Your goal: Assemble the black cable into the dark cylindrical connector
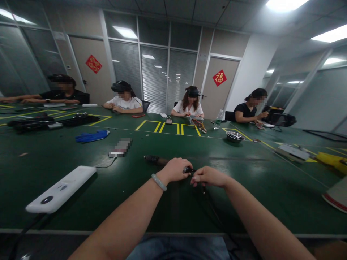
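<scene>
My left hand [176,170], with a pale bracelet at its wrist, is closed over the green table, its fingers curled on a small shiny black piece [187,169]. Close beside it, my right hand [210,177] has its fingers pinched together near the same piece. What lies between those right fingertips is too small to make out. A thin dark cable [215,213] hangs below the right hand toward the table's front edge. Just behind my left hand lies a dark cylindrical tool [155,160], resembling an electric screwdriver, its right end hidden by the hand.
A white power strip [62,189] lies at left, with a phone [121,147] and blue glove [92,136] beyond. Farther back are black cable bundles [32,124], a metal bowl [235,137], a bottle [218,120] and a metal box [292,153]. Several people sit across the table.
</scene>
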The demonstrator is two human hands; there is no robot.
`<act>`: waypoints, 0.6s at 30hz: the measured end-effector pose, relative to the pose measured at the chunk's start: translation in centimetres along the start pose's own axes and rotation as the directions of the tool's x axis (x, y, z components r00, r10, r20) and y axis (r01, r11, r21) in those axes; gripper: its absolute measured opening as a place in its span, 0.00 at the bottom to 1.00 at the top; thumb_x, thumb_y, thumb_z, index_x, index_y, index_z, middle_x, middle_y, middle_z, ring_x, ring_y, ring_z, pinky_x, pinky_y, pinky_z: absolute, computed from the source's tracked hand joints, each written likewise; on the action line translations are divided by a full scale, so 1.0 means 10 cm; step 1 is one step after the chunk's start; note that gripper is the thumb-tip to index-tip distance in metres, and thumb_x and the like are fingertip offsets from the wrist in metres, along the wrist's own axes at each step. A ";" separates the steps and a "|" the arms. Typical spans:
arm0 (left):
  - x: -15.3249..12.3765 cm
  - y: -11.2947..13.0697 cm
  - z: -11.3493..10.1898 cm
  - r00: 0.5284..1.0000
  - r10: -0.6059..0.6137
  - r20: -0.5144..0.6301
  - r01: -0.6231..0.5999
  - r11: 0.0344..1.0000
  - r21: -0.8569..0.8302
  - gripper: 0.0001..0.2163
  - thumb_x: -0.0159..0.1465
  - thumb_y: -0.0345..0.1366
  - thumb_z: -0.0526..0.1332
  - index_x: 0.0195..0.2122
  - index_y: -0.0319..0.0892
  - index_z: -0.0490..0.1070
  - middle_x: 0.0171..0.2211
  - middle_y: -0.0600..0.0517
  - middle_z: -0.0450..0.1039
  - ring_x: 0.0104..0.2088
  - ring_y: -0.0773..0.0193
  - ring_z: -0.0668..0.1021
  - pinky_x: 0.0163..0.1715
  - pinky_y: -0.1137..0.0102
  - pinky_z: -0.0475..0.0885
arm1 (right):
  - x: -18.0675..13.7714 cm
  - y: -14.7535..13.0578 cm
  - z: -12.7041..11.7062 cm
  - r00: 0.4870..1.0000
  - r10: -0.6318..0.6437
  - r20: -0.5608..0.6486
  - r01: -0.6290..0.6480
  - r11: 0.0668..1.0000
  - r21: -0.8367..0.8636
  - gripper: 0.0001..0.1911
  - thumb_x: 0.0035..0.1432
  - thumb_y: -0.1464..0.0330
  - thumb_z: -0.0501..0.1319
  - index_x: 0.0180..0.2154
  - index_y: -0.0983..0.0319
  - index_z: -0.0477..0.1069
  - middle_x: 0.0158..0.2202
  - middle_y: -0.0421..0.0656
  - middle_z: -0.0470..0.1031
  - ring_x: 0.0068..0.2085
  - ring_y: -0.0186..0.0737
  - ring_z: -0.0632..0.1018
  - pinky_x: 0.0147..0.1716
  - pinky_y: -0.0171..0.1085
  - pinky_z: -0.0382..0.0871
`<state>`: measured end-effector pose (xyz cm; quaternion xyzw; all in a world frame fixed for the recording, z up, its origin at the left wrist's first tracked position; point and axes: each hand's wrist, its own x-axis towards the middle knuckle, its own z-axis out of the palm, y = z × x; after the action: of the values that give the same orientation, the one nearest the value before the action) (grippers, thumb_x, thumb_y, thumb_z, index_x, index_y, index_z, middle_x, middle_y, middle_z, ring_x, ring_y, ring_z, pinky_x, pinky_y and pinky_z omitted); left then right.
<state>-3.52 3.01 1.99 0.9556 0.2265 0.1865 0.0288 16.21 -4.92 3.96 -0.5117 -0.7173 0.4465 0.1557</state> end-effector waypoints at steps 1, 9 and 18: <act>0.01 0.01 0.01 1.000 -0.007 -0.009 0.007 1.000 -0.002 0.10 0.60 0.41 0.60 0.42 0.49 0.72 0.42 0.53 0.74 0.42 0.60 0.75 0.42 0.67 0.66 | 0.05 0.04 0.00 0.999 0.002 -0.033 0.000 0.997 0.072 0.19 0.57 0.55 0.58 0.39 0.62 0.77 0.34 0.42 0.77 0.26 0.30 0.69 0.21 0.28 0.57; 0.05 0.01 0.10 0.998 -0.039 -0.042 0.039 0.999 0.013 0.13 0.59 0.41 0.60 0.45 0.47 0.70 0.42 0.52 0.74 0.42 0.58 0.75 0.43 0.66 0.66 | 0.30 0.48 0.06 0.845 0.095 -0.527 0.055 0.963 0.262 0.12 0.54 0.64 0.62 0.38 0.64 0.71 0.27 0.39 0.75 0.24 0.30 0.71 0.25 0.30 0.65; 0.11 0.15 0.21 0.993 -0.081 -0.085 0.091 0.987 0.129 0.08 0.61 0.37 0.60 0.41 0.45 0.70 0.39 0.50 0.72 0.41 0.59 0.74 0.42 0.65 0.66 | 0.11 0.49 -0.03 0.762 0.041 -0.646 -0.195 0.966 -0.169 0.06 0.54 0.65 0.62 0.33 0.58 0.75 0.28 0.39 0.77 0.30 0.34 0.75 0.29 0.32 0.63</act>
<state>-1.22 2.20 0.63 0.9365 0.2804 0.2074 -0.0357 18.80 -3.41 -0.07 -0.6911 -0.6341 0.1709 0.3019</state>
